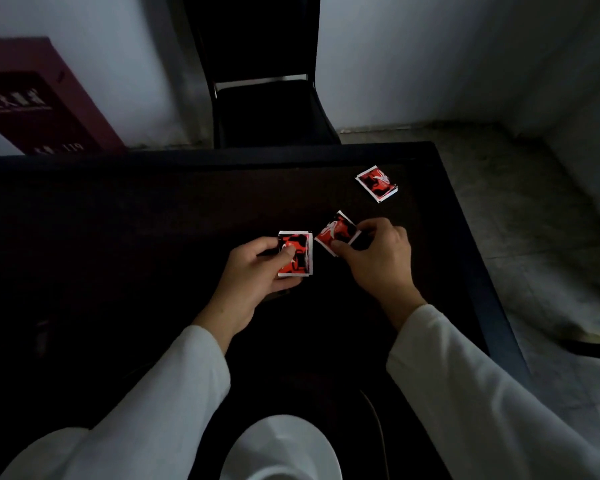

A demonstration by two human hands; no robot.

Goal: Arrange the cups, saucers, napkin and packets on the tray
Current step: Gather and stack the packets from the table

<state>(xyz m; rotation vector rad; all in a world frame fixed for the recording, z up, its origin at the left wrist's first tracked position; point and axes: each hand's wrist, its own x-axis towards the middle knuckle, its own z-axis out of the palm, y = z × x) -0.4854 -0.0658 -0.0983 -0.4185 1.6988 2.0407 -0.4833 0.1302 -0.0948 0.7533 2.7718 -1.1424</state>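
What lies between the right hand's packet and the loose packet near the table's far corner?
Nothing but bare dark tabletop, as the head view shows, between the held packet and the loose packet.

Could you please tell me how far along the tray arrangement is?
Nothing looks arranged yet: no tray can be made out on the dark table. In hand: the left hand pinches one red packet, the right hand a second packet. Left: a third packet lies apart near the far right corner; cups, saucers and napkin are not in sight.
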